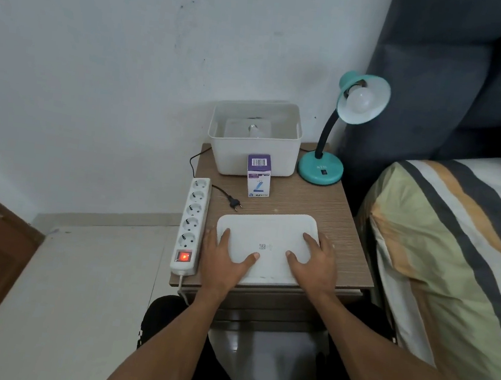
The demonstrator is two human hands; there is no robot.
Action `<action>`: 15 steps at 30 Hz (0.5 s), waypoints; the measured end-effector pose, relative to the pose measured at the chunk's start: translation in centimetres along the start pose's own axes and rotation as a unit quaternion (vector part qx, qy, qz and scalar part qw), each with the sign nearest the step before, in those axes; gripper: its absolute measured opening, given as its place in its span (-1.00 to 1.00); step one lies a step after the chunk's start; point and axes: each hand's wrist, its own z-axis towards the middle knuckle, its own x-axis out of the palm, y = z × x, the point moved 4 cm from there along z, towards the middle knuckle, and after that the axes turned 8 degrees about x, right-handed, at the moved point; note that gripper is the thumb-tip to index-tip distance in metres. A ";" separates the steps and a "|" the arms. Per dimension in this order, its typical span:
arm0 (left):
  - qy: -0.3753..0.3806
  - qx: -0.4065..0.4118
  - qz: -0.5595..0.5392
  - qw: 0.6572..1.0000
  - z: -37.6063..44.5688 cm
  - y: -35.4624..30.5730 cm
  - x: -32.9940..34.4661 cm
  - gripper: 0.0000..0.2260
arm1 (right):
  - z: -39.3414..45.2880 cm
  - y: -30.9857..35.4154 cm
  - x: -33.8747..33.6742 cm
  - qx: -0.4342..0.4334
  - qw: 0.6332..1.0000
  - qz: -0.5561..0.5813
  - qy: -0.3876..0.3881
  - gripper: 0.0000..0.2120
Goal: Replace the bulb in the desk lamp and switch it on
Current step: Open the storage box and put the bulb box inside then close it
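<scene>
Head view: left hand [225, 260] and right hand [313, 264] rest flat, fingers straight, on a white lid [265, 238] on the desk [343, 213], lamp [328, 155] with bulb [361, 101] at the back right, its plug [235, 202] loose beside the strip [191, 223].

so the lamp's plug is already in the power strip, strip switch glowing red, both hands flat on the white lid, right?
Not quite: the head view shows the lamp's plug lying loose on the table, beside the power strip, not in it. The strip switch glows red; the left hand and right hand rest on the white lid.
</scene>
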 end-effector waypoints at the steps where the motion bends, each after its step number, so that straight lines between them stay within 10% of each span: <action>1: -0.006 -0.002 -0.007 1.000 0.0 0.0 0.0 -0.11 | -0.1 0.1 0.0 0.005 1.000 0.004 -0.002 -0.40; 15: -0.109 0.069 -0.070 0.989 5.2 -3.9 -5.3 -0.15 | 4.5 8.2 -5.6 -0.058 0.994 0.073 -0.056 -0.43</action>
